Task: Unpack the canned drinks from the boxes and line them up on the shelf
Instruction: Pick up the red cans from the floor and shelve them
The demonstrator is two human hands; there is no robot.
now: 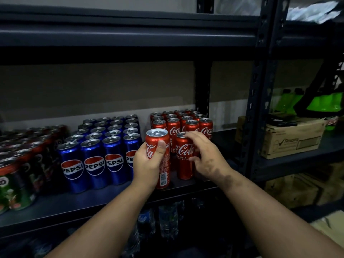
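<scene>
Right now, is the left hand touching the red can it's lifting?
Touching. The head view shows the left hand wrapped around the red can, thumb pressed flat on its front.

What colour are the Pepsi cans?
Blue, with a red, white and blue logo; the head view shows the Pepsi cans best.

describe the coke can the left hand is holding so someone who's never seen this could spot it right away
On the dark metal shelf, find the block of red Coca-Cola cans right of the blue Pepsi cans. At that block's front left corner, the left hand wraps a red can. It alone is tilted and held in a grip; the can beside it stands upright.
</scene>
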